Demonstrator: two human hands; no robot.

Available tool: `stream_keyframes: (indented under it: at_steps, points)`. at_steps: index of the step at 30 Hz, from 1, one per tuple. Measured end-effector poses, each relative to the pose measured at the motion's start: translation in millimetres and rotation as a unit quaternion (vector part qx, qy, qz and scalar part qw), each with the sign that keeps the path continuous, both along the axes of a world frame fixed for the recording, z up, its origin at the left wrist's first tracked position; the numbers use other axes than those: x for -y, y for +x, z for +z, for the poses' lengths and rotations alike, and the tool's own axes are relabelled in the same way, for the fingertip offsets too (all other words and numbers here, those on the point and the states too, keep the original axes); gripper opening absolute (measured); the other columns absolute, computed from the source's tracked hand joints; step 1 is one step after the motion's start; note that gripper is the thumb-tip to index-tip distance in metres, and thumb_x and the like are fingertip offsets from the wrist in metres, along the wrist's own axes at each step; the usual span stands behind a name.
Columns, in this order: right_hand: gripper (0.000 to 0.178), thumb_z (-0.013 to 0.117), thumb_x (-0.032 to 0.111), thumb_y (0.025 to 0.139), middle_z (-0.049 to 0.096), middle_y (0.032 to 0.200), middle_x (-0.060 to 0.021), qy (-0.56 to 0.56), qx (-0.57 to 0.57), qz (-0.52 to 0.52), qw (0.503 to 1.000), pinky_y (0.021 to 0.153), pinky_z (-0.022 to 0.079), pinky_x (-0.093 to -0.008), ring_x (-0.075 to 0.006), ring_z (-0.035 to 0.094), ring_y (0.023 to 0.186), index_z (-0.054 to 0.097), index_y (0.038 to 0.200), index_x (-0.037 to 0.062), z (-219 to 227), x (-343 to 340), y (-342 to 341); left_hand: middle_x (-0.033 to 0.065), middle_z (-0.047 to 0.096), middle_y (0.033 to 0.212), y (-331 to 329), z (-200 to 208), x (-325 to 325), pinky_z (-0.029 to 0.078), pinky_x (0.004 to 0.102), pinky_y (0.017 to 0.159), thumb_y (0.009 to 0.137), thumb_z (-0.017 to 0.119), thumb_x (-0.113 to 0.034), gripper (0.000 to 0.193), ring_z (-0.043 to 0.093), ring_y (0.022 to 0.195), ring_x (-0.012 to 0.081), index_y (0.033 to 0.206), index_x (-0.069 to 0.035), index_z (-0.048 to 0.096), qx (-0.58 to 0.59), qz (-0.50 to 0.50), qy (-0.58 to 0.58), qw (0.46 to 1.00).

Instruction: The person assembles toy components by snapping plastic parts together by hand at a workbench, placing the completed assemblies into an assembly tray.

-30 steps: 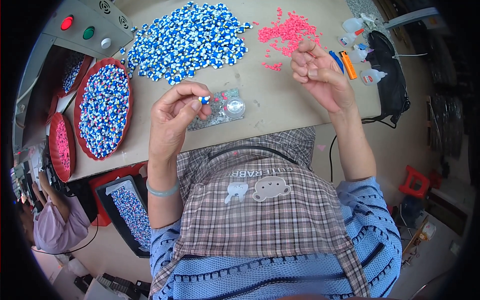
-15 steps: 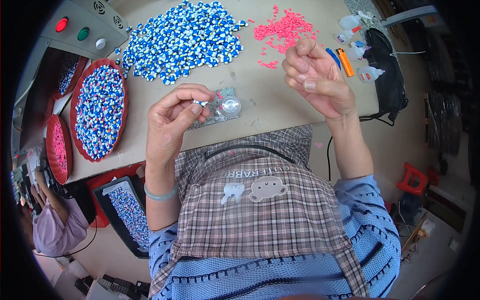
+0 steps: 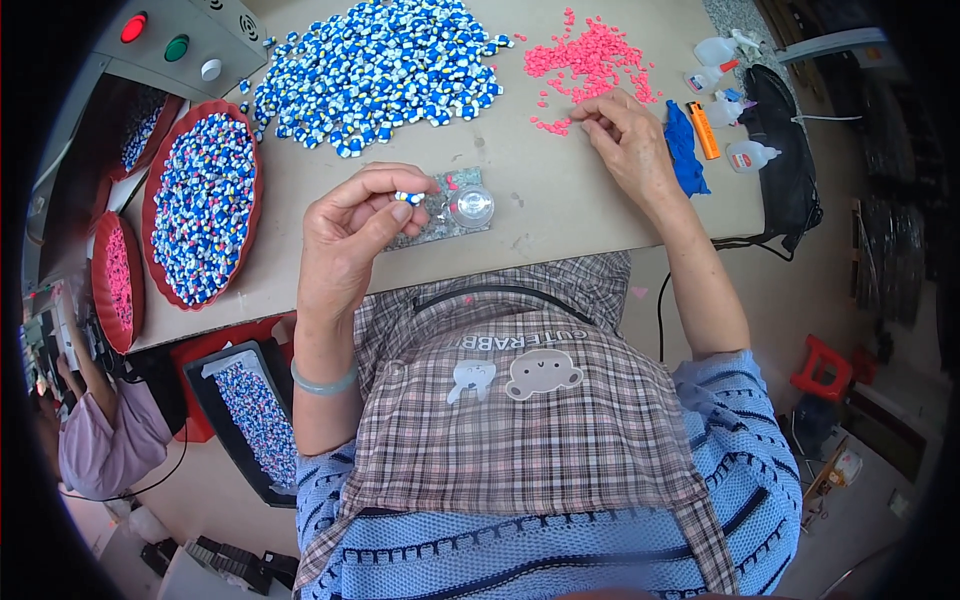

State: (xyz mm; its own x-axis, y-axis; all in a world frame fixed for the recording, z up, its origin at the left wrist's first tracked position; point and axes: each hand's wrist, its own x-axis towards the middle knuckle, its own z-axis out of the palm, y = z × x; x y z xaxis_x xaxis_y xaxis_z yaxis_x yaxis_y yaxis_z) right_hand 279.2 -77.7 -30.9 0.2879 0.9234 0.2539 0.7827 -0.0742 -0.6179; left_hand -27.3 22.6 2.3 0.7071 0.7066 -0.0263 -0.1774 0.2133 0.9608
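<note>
Between the thumb and fingertips of my left hand [image 3: 350, 215], a small blue-and-white piece [image 3: 409, 198] is pinched above a speckled grey pad [image 3: 437, 222]. On that pad stands a small clear round dish [image 3: 472, 206], with a few pink bits beside it. My right hand [image 3: 632, 142] is over the table at the near edge of a scattered heap of small pink pieces [image 3: 590, 62]. Its thumb and index finger are drawn together beside several stray pink pieces [image 3: 551, 127]; what they hold, if anything, is too small to make out.
A large heap of blue-and-white pieces [image 3: 375, 80] covers the far left. Red scalloped trays [image 3: 256, 190] of pieces stand at the left edge. To the right lie a blue cloth [image 3: 684, 150], an orange lighter [image 3: 704, 130] and several small squeeze bottles [image 3: 752, 156].
My right hand has come down from its raised, palm-showing position to the pink pieces, uncovering the blue cloth. My left hand still holds the blue-and-white piece, which is now more visible.
</note>
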Motion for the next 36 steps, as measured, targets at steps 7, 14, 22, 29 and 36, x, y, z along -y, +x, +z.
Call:
stream_keyframes:
  at_steps: [7,14,22,29,36]
  points:
    - [0.011,0.068,0.005,0.083,0.06,0.087,-0.009,0.022,0.109,0.095,0.989,0.071,0.051,-0.0401,-0.0271,0.061,0.08,0.068,0.094,0.0048,2,-8,6,0.0168,0.064,0.111,-1,-3,-1,0.05,0.0241,0.073,0.089,0.059,0.001,0.02,0.061,0.083,0.0126,0.107,0.006,0.066,-0.002,-0.002,0.0,1.0]
    - [0.009,0.068,0.01,0.085,0.065,0.084,-0.0108,-0.071,0.101,0.014,0.992,0.068,0.051,-0.0392,-0.0278,0.065,0.078,0.066,0.086,0.0014,13,3,1,0.0141,0.065,0.111,-3,-6,-3,0.053,0.0246,0.076,0.09,0.058,0.005,0.021,0.065,0.085,0.0126,0.109,0.007,0.066,0.014,-0.023,-0.009,1.0]
    - [0.011,0.068,0.009,0.086,0.066,0.087,-0.0123,-0.038,0.046,0.027,0.998,0.07,0.051,-0.0385,-0.0284,0.066,0.08,0.068,0.093,0.0008,14,14,8,0.0145,0.065,0.112,-2,-4,-2,0.053,0.0246,0.076,0.09,0.056,0.006,0.023,0.065,0.085,0.0129,0.112,0.008,0.065,0.011,-0.016,-0.013,1.0]
    - [0.007,0.065,0.006,0.085,0.063,0.088,-0.0103,-0.037,0.101,0.082,0.991,0.07,0.051,-0.0388,-0.0299,0.064,0.08,0.064,0.09,0.0022,17,14,3,0.0136,0.065,0.111,-2,1,4,0.053,0.0255,0.08,0.09,0.054,0.006,0.027,0.065,0.086,0.0131,0.115,0.008,0.064,-0.008,0.002,-0.021,1.0]
    - [0.009,0.064,0.003,0.08,0.059,0.078,-0.0107,-0.123,0.062,0.081,0.987,0.067,0.05,-0.0359,-0.0231,0.062,0.072,0.057,0.085,-0.0013,29,10,2,0.0104,0.07,0.096,3,-2,4,0.053,0.0254,0.081,0.092,0.055,0.001,0.027,0.065,0.084,0.0121,0.118,0.005,0.064,0.019,-0.016,-0.061,0.998]
